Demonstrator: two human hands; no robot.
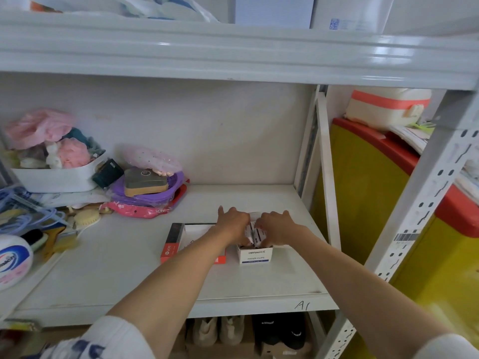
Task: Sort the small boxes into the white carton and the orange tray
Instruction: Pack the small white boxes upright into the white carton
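White metal shelving fills the wall, and the person leans into its middle shelf, both bare forearms stretched out over the pale board. To the right, past the perforated upright, stands a big yellow bin with a red lid, a cream cooler box perched on top of it. Left on the shelf sits a jumble: a white basket stuffed with pink and cream soft things, a purple tub with a brush lying in it, blue hangers and a white bottle at the very edge.

Near the middle of the shelf lies the orange tray, a shallow box lid with a dark left wall; the left forearm crosses over it, hiding most of its inside. Just beside its right edge stands the white carton, printed "PAPER CLIPS" on the front and open at the top.

Both hands meet right above that carton. The left hand has its grip curled around the small boxes from the left, thumb sticking out behind. The right hand closes its fingers on the same little white-and-dark packs from the right. The packs stand crowded in the carton's mouth, pinched between the two hands; how many there are I cannot tell.
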